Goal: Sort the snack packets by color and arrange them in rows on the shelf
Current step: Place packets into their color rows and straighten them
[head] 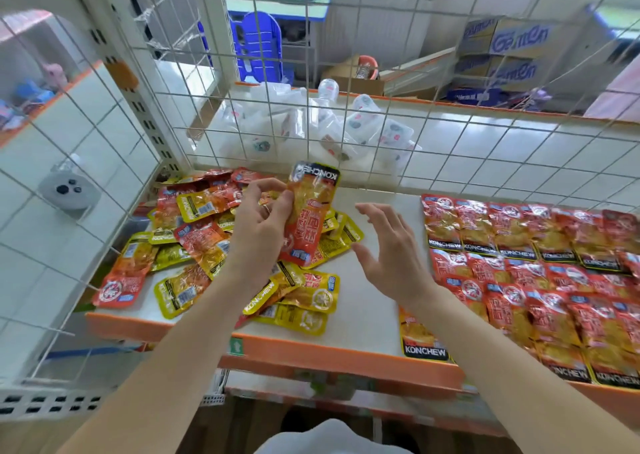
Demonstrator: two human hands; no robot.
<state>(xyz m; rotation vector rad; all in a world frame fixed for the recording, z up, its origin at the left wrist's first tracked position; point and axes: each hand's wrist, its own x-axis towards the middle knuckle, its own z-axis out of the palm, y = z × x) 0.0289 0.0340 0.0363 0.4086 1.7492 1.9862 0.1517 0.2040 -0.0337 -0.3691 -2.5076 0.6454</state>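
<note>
The rows of red packets run off the right edge, so their count cannot be told. In the mixed pile the lower packets lie buried under others and under the left hand, which also covers part of the orange packet it grips. The white bags behind the wire grid are blurred, their markings indistinct.

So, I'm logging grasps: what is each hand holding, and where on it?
Left hand pinches a red plastic snack packet at one long edge, near mid-length; right hand holds nothing.
</note>
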